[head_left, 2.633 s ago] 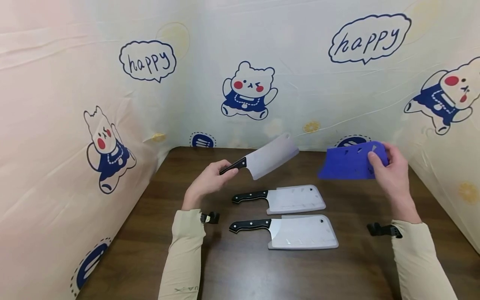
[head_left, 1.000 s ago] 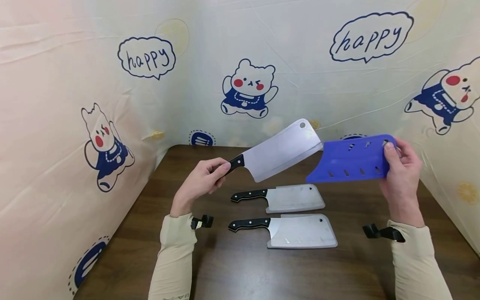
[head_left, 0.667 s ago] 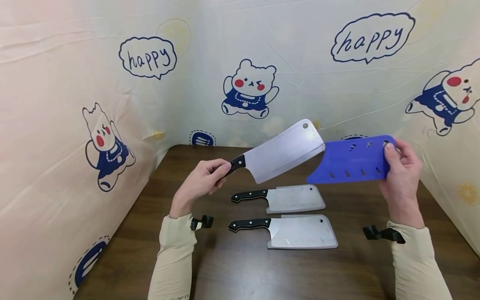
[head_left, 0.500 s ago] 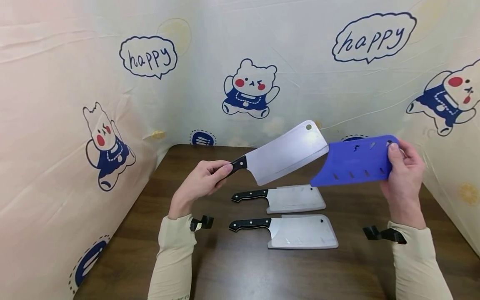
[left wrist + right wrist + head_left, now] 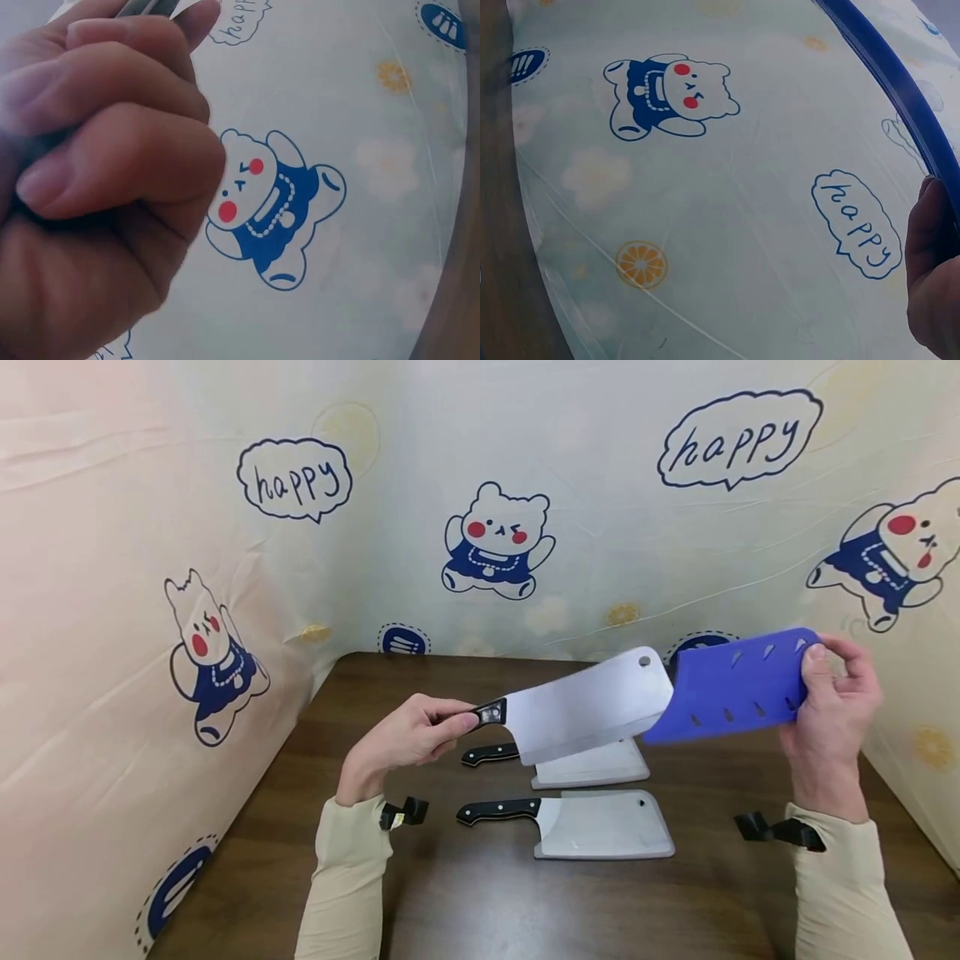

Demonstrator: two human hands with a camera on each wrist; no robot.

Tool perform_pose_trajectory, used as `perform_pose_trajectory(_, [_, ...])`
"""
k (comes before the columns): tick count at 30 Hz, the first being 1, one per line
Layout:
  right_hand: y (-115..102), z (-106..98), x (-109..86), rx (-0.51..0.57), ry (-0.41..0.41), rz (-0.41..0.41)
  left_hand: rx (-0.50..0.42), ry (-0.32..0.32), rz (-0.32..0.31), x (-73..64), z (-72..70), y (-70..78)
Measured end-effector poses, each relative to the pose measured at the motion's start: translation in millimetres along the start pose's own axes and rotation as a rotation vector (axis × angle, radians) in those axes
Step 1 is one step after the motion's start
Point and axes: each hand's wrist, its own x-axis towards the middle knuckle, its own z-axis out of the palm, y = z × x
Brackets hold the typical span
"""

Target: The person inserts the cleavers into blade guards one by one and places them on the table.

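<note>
My left hand (image 5: 416, 735) grips the black handle of a cleaver (image 5: 588, 706), its bare blade pointing right and tilted slightly up above the table. In the left wrist view, curled fingers (image 5: 127, 150) wrap the handle, which is mostly hidden. My right hand (image 5: 832, 718) pinches the far end of a blue slotted blade cover (image 5: 738, 689), thumb on its near face. The blade's far end meets the cover's left edge and overlaps it in the head view. In the right wrist view only the cover's blue edge (image 5: 900, 82) and part of the thumb show.
Two more cleavers in pale translucent covers lie on the brown wooden table (image 5: 465, 893), handles to the left. The nearer sheathed cleaver (image 5: 607, 827) is in full view; the farther sheathed cleaver (image 5: 592, 767) is partly hidden behind the raised blade. A printed cloth (image 5: 600, 560) hangs around the table.
The cleaver has moved right and lower, and its blade is more level. The blue cover has shifted right with my right hand. The two sheathed cleavers have stayed in place.
</note>
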Motion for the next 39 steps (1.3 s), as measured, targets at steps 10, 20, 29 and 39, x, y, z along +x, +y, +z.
perform_pose_trajectory(10, [7.1, 4.4, -10.5, -0.134, -0.142, 0.003, 0.073, -0.071, -0.046, -8.1, 0.7, 3.5])
perform_pose_trajectory(20, [14.1, 6.9, -17.4, -0.165, -0.050, 0.033, 0.168, 0.040, 0.075, -2.6, -0.7, 1.9])
perform_pose_trajectory(29, [27.0, 11.2, -22.2, -0.070, -0.012, 0.004, 0.133, 0.107, 0.069, 0.0, 0.0, 0.4])
perform_pose_trajectory(39, [39.2, 17.6, -29.7, -0.065, -0.088, -0.004, 0.135, 0.138, 0.048, 2.7, 0.5, -4.9])
